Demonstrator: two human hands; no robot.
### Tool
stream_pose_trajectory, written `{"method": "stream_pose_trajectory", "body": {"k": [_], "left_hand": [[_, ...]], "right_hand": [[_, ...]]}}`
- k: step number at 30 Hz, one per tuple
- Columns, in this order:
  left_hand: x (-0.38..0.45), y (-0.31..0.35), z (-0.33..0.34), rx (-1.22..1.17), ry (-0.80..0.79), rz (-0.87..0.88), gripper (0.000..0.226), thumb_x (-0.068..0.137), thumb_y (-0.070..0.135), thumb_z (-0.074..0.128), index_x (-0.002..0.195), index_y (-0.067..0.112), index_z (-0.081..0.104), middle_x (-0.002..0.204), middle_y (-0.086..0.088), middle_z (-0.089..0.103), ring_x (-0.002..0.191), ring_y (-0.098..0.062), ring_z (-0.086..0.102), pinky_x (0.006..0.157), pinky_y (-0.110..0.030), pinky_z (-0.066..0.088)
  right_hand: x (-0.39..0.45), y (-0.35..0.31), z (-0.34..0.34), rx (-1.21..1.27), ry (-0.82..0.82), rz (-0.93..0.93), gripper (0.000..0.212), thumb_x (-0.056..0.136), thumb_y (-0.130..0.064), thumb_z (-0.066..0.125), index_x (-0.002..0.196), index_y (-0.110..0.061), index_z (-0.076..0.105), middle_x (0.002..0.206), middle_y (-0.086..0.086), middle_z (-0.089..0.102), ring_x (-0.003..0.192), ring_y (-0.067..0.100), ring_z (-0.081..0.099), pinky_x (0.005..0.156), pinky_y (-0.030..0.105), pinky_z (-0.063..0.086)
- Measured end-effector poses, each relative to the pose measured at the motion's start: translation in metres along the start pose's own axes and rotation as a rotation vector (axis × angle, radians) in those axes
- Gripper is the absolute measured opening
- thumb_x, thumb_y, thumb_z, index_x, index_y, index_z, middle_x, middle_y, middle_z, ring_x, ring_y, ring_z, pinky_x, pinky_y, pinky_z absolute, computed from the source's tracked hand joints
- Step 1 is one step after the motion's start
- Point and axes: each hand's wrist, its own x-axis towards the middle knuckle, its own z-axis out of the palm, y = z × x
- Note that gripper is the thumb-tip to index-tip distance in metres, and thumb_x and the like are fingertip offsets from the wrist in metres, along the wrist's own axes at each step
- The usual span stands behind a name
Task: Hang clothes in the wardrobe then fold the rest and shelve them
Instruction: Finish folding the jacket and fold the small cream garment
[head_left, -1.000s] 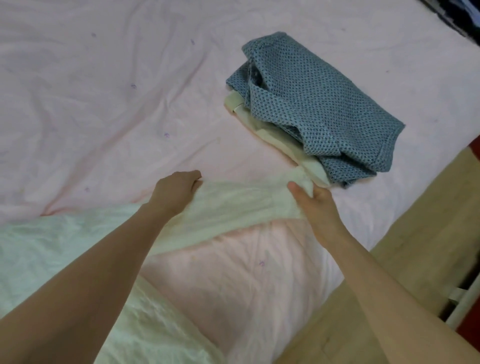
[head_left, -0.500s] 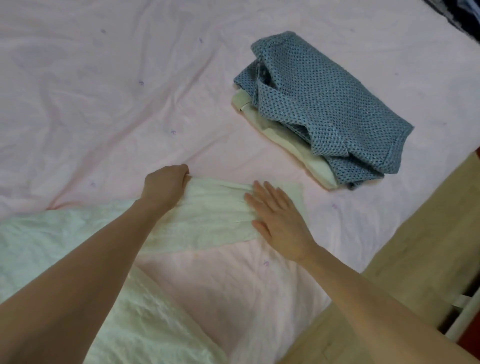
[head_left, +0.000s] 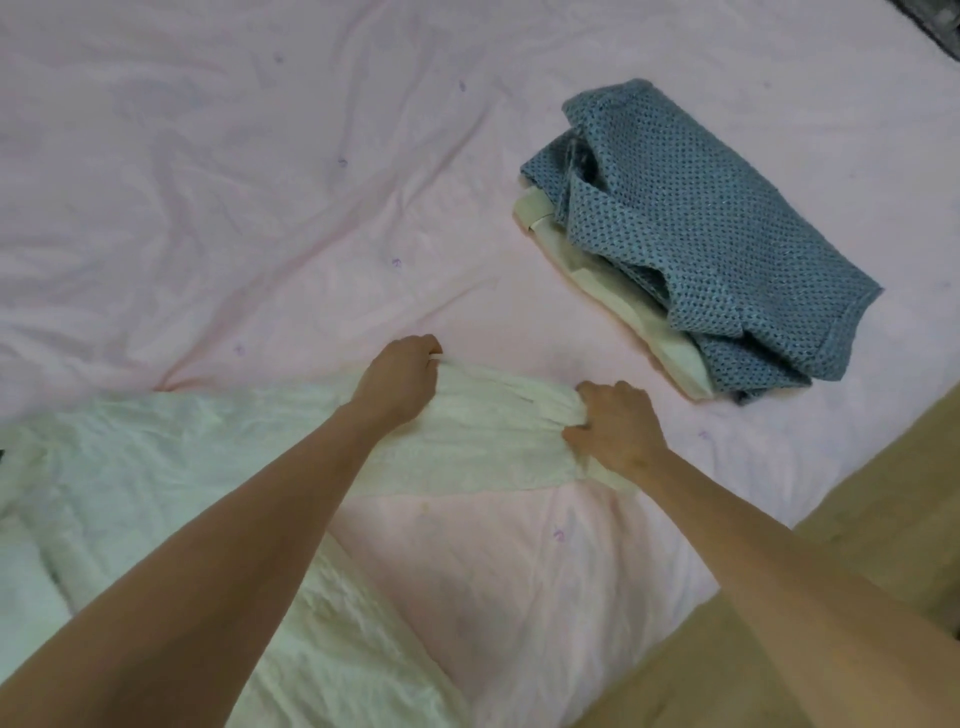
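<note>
Your pink bedsheet (head_left: 208, 208) carries a crumpled pale green garment (head_left: 156, 493) at lower left. Your left hand (head_left: 397, 382) and right hand (head_left: 615, 431) both grip its bunched top edge, fingers curled. Well apart, a folded blue knit (head_left: 701, 234) lies on a cream garment (head_left: 623, 306).

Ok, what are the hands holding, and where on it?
Both hold the pale garment: left hand and right hand grip its bunched far end.
</note>
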Motion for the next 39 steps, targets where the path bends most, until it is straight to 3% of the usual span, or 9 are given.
{"method": "stream_pose_trajectory", "body": {"k": [3,7,13,17,20,24,29,33,39], "left_hand": [[-0.008,0.011,-0.021,-0.246,0.042,-0.1,0.021,0.09,0.007,0.05,0.102,0.007,0.067,0.094,-0.008,0.066,0.084,-0.024,0.06,0.071,-0.027,0.043],[-0.025,0.003,-0.075,-0.546,-0.104,-0.184,0.02,0.088,0.005,0.051,0.088,0.013,0.069,0.08,-0.001,0.063,0.073,-0.014,0.055,0.065,-0.023,0.043],[-0.088,-0.04,-0.158,-0.485,-0.112,-0.133,0.017,0.086,0.007,0.053,0.083,0.004,0.07,0.075,0.003,0.061,0.073,-0.014,0.052,0.068,-0.027,0.039],[-0.149,-0.088,-0.186,-0.36,-0.038,-0.134,0.016,0.086,0.008,0.052,0.077,0.006,0.065,0.073,-0.007,0.06,0.068,-0.018,0.048,0.063,-0.028,0.037],[-0.193,-0.131,-0.197,-0.329,0.083,-0.113,0.014,0.089,0.01,0.055,0.081,0.012,0.066,0.09,-0.006,0.066,0.084,-0.02,0.06,0.08,-0.032,0.049],[-0.26,-0.185,-0.201,-0.267,0.203,-0.121,0.018,0.089,0.003,0.051,0.088,0.014,0.065,0.109,-0.004,0.056,0.102,-0.018,0.055,0.093,-0.032,0.044],[-0.31,-0.249,-0.171,-0.126,0.147,-0.354,0.024,0.095,0.013,0.045,0.095,0.006,0.067,0.103,-0.012,0.066,0.09,-0.026,0.062,0.082,-0.039,0.05],[-0.332,-0.285,-0.135,-0.086,-0.015,-0.442,0.028,0.096,0.016,0.042,0.102,0.003,0.066,0.107,-0.011,0.066,0.09,-0.023,0.061,0.083,-0.038,0.051],[-0.299,-0.259,-0.126,-0.239,0.099,-0.379,0.026,0.097,0.023,0.043,0.103,0.008,0.064,0.103,-0.007,0.065,0.093,-0.025,0.062,0.086,-0.04,0.052]], "right_hand": [[0.001,-0.015,-0.027,0.297,-0.121,0.018,0.029,0.085,-0.026,0.066,0.105,-0.005,0.064,0.104,0.007,0.06,0.103,0.027,0.056,0.075,0.029,0.041],[-0.02,-0.045,-0.085,0.794,-0.253,-0.024,0.022,0.085,-0.018,0.07,0.104,-0.006,0.068,0.1,0.004,0.072,0.086,0.012,0.066,0.071,0.024,0.052],[-0.066,-0.14,-0.143,0.913,-0.355,-0.219,0.022,0.082,-0.013,0.074,0.101,-0.022,0.067,0.091,-0.004,0.073,0.078,0.008,0.069,0.065,0.021,0.054],[-0.112,-0.228,-0.154,0.883,-0.486,-0.339,0.028,0.083,-0.013,0.073,0.107,-0.026,0.068,0.09,-0.007,0.074,0.08,0.01,0.071,0.062,0.019,0.053],[-0.148,-0.289,-0.143,0.827,-0.576,-0.397,0.033,0.083,-0.015,0.074,0.115,-0.021,0.066,0.098,-0.002,0.074,0.085,0.014,0.071,0.07,0.026,0.058],[-0.195,-0.367,-0.091,0.666,-0.639,-0.479,0.028,0.081,-0.022,0.076,0.108,-0.019,0.067,0.101,-0.001,0.072,0.089,0.015,0.069,0.082,0.034,0.057],[-0.227,-0.436,-0.004,0.316,-0.606,-0.587,0.024,0.083,-0.025,0.073,0.091,-0.014,0.053,0.088,-0.003,0.052,0.077,0.013,0.049,0.064,0.021,0.039],[-0.232,-0.452,0.051,0.331,-0.827,-0.442,0.042,0.086,-0.025,0.069,0.121,-0.007,0.054,0.1,0.005,0.061,0.083,0.02,0.06,0.076,0.029,0.052],[-0.165,-0.397,0.063,0.326,0.015,-0.356,0.02,0.087,-0.006,0.053,0.104,-0.013,0.062,0.103,0.001,0.063,0.096,0.018,0.058,0.084,0.035,0.049]]}}
